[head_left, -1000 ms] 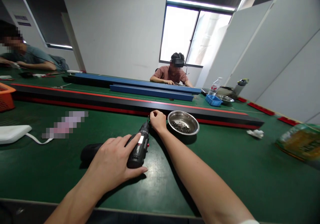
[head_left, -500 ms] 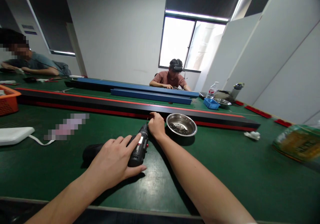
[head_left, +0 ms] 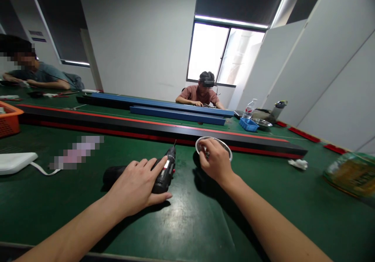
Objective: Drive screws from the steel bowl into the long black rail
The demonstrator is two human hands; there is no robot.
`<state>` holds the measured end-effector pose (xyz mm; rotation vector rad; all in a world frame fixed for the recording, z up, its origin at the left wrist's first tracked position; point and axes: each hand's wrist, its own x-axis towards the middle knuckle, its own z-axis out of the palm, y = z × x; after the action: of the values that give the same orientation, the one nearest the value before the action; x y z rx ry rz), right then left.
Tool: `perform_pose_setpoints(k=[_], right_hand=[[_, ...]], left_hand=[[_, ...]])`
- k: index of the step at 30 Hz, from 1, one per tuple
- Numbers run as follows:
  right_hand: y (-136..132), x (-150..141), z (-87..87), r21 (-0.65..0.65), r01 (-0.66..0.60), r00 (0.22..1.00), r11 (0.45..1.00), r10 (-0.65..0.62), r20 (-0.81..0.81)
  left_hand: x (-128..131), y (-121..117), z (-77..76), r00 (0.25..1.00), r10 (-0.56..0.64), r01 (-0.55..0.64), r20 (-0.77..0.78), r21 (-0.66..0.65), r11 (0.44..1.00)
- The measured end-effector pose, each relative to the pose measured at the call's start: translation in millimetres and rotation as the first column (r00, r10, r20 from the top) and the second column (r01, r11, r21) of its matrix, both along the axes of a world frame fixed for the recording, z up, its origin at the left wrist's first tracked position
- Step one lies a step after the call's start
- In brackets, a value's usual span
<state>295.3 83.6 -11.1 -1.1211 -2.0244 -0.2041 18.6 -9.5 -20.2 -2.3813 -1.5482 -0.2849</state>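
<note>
My left hand point(head_left: 136, 186) is wrapped over the body of a black cordless drill point(head_left: 165, 174). The drill lies on its side on the green table, its thin bit pointing away from me and its handle end to the left of my hand. Over a round steel bowl point(head_left: 227, 148) is my right hand point(head_left: 216, 159), its fingers bent down past the near left rim. Thumb and forefinger look apart, with nothing visible between them. My hand covers most of the bowl's inside, so its contents are hidden now.
A long black-and-red bar point(head_left: 140, 128) runs across the table just behind the bowl. Beyond it are blue bars point(head_left: 175, 114), a blue basket point(head_left: 248, 124) and a bottle point(head_left: 250, 108). An orange basket point(head_left: 10, 123) stands left. Two people sit farther off.
My right hand has left the drill's bit and moved right to the bowl, covering the small dark pieces seen in it before. My left hand has stayed on the drill.
</note>
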Motion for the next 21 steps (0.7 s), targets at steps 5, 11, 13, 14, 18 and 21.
perform_pose_setpoints(k=[5, 11, 13, 14, 18, 21], right_hand=[[23.6, 36.6, -3.4, -0.168, 0.294, 0.955, 0.941, -0.295, 0.016], [30.4, 36.8, -8.9, -0.332, 0.308, 0.951, 0.892, -0.303, 0.069], [27.9, 35.1, -6.6, -0.356, 0.317, 0.948, 0.879, -0.306, 0.09], [26.7, 34.6, -4.9, -0.367, 0.324, 0.946, 0.872, -0.308, 0.103], [24.0, 34.3, 0.7, -0.396, 0.334, 0.942, 0.855, -0.295, 0.159], [24.2, 34.4, 2.0, -0.412, 0.344, 0.938, 0.844, -0.295, 0.18]], left_hand=[[2.0, -1.3, -0.1, 1.0, 0.017, -0.018, 0.014, 0.005, 1.0], [2.3, -0.9, -0.1, 0.998, 0.039, -0.038, 0.048, -0.013, 0.999], [1.3, 0.1, 0.1, 0.999, 0.029, -0.028, 0.039, -0.022, 0.999], [0.7, 0.7, 0.1, 0.999, 0.024, -0.023, 0.034, -0.026, 0.999], [-1.0, 3.4, -0.2, 0.999, 0.027, -0.026, 0.02, -0.036, 0.999], [-0.7, 4.3, 0.4, 0.999, 0.032, -0.032, 0.008, -0.043, 0.999]])
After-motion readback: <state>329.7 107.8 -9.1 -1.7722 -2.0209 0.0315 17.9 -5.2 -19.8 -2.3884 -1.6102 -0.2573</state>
